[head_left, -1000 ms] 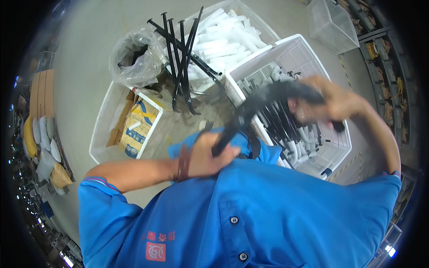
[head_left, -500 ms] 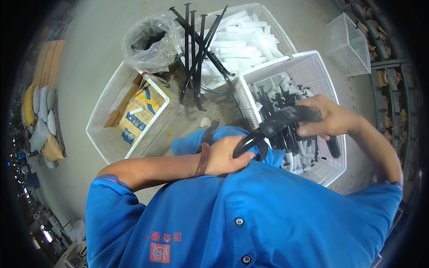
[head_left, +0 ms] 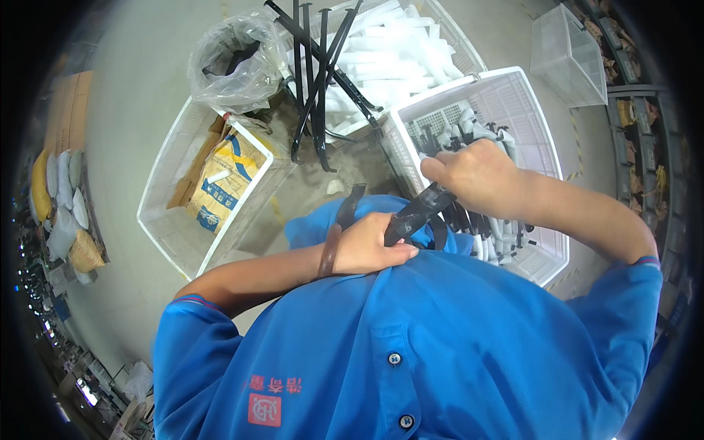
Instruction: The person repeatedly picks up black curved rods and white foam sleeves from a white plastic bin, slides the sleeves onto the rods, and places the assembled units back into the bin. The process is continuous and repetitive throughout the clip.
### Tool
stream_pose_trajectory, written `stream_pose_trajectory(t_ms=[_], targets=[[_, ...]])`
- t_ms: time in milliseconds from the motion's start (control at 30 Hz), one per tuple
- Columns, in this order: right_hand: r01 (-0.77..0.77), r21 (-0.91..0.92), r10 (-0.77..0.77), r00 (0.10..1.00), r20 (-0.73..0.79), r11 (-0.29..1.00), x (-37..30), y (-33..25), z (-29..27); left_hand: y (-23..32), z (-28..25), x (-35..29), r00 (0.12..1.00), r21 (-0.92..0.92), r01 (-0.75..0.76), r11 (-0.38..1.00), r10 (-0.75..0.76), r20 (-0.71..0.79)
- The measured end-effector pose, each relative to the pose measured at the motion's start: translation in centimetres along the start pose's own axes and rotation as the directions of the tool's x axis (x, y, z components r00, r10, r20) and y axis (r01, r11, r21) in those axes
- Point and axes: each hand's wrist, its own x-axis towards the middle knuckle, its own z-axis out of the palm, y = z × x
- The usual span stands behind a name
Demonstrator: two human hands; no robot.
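Centre frame: left hand (head_left: 369, 246) and right hand (head_left: 477, 178) closed around black tubular sleeve (head_left: 421, 211); probably light, pliable; hold near ends.

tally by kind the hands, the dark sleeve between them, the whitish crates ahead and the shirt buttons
Left hand and right hand: 2
Dark sleeve: 1
Whitish crates: 4
Shirt buttons: 2
Total: 9

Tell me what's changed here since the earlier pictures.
Your right hand has moved left, nearer your left hand, so less of the black tube shows between them. Both hands still hold it; nothing was visibly let go. The white crates stayed put.
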Motion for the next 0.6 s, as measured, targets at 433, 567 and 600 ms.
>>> stream_pose_trajectory(t_ms=[433, 567, 600], targets=[[-0.286, 0.600, -0.370, 0.572, 0.733, 0.747, 6.4, 0.2, 1.0, 0.1, -1.6, 1.6, 0.994, 0.032, 0.018, 0.999, -0.021, 0.109], [0.122, 0.466, -0.322, 0.868, 0.378, 0.876, 7.8, -0.1, 0.4, -0.2, -4.6, 0.9, 0.994, -0.015, 0.055, 0.998, -0.054, 0.094], [0.049, 0.381, -0.196, 0.913, 0.358, 0.923, 8.1, 0.3, -0.1, -0.1, -5.3, 0.8, 0.997, -0.143, 0.054, 0.988, -0.046, 0.063]])
